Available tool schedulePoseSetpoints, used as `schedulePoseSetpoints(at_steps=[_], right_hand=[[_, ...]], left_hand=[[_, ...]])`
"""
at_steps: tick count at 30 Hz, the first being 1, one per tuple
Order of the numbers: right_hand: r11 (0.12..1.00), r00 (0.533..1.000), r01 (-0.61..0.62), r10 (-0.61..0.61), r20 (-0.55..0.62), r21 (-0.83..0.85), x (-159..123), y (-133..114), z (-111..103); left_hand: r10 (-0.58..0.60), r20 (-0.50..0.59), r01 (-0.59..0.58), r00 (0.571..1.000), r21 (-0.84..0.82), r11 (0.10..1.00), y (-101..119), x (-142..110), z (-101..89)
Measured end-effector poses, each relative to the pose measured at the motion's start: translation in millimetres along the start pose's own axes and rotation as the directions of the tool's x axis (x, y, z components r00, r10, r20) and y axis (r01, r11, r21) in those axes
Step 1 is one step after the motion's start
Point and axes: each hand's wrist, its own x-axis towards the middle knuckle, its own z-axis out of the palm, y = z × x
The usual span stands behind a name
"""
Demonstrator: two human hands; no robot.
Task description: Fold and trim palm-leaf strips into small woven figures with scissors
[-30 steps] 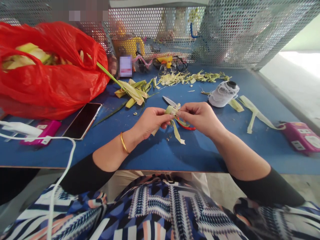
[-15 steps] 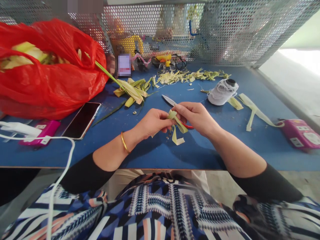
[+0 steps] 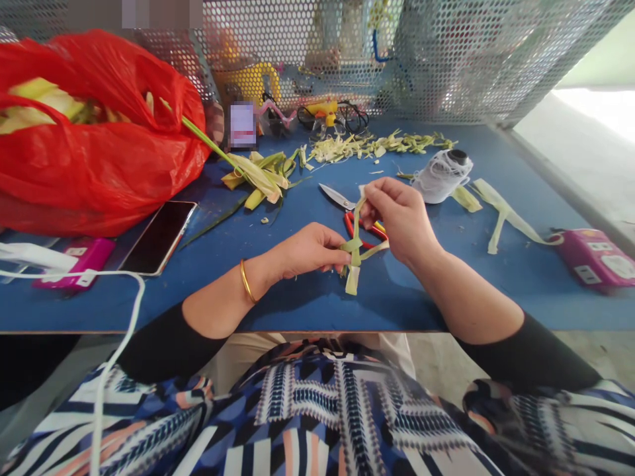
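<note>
Between thumb and fingers, my left hand (image 3: 317,252) pinches a small folded piece of pale green leaf strips (image 3: 352,247), perhaps corn husk, whose loose ends stick out below and to the right. My right hand (image 3: 397,210) is closed on the upper end of one strip, drawn up and away from the folds. Just behind the hands lie scissors (image 3: 339,196) with red handles, partly covered by my right hand. A spool of white thread (image 3: 443,176) stands tilted beyond my right hand.
At left, a red plastic bag (image 3: 114,165) holds husks, beside a phone (image 3: 159,238) and a white cable (image 3: 124,344). Husk pieces (image 3: 262,175) and shredded strips (image 3: 342,149) lie farther back, before a perforated metal screen (image 3: 446,66). A magenta box (image 3: 592,260) sits at right.
My right hand has moved up and away from my left, pulling a strip upward. The folded piece has come slightly lower, and more of the scissors' red handles shows.
</note>
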Motion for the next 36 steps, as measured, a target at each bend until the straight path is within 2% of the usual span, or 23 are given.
schedulePoseSetpoints(at_steps=[6, 11, 17, 21, 25, 28, 31, 33, 36], right_hand=[[0.999, 0.994, 0.033, -0.028, -0.110, 0.043, 7, 6, -6], [0.994, 0.997, 0.053, -0.047, -0.063, 0.092, 3, 3, -3], [0.999, 0.999, 0.013, -0.011, -0.038, 0.041, -1, -3, 0], [0.998, 0.995, 0.052, -0.048, -0.087, 0.041, -1, -3, -1], [0.997, 0.977, 0.077, -0.076, -0.199, -0.003, 3, 1, -5], [0.991, 0.943, 0.110, -0.081, -0.323, 0.072, 9, 4, -10], [0.977, 0.896, 0.109, -0.016, -0.443, 0.185, 14, 7, -12], [0.982, 0.896, 0.088, -0.004, -0.445, 0.169, 16, 8, -12], [0.991, 0.923, 0.129, -0.126, -0.362, -0.016, 14, 7, -11]], left_hand=[[-0.011, 0.056, 0.019, 0.998, -0.144, 0.989, -3, 0, -6.1], [0.000, 0.099, 0.021, 0.995, -0.219, 0.976, -7, 0, -10.0], [-0.017, 0.117, 0.049, 0.993, -0.280, 0.959, -8, 1, -12.0], [-0.026, 0.092, 0.053, 0.995, -0.298, 0.953, -9, 2, -12.5], [-0.039, 0.029, 0.046, 0.999, -0.312, 0.949, -10, 4, -12.2], [-0.055, -0.033, 0.040, 0.998, -0.341, 0.939, -9, 4, -11.6], [-0.057, -0.090, 0.020, 0.994, -0.371, 0.928, -7, 4, -11.8], [-0.043, -0.093, 0.005, 0.995, -0.381, 0.925, -7, 4, -12.4], [-0.025, -0.097, -0.015, 0.995, -0.388, 0.921, -7, 3, -12.8]])
